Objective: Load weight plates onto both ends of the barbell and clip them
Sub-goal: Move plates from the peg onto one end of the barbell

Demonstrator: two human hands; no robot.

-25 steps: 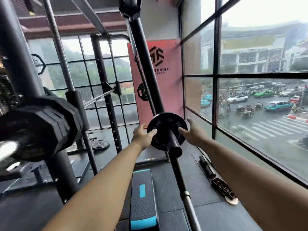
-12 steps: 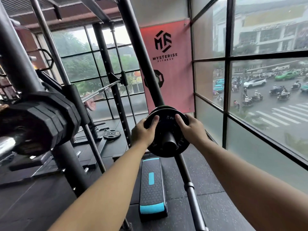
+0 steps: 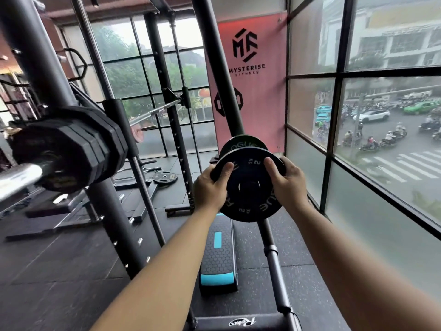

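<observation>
A small black 2 kg plate point(image 3: 250, 204) is held up in front of a slanted rack post. My left hand point(image 3: 211, 187) grips its left rim with the thumb across the face. My right hand point(image 3: 290, 185) grips the right rim in the same way. A second small plate point(image 3: 241, 145) sits just behind it on the post's storage peg. Whether the front plate is still on the peg is hidden. At the left, a barbell's chrome sleeve point(image 3: 16, 180) sticks out toward me with several black plates point(image 3: 71, 149) on it.
A black rack upright point(image 3: 114, 223) stands between the barbell end and my arms. A black and blue step platform point(image 3: 218, 259) lies on the floor below the plate, with a bench pad point(image 3: 241, 322) nearer me. A loose plate point(image 3: 164, 176) lies further back. Windows point(image 3: 358, 163) close off the right.
Both hands went from touching the plate's rim to gripping it. The front plate has come toward me, and a second plate now shows behind it.
</observation>
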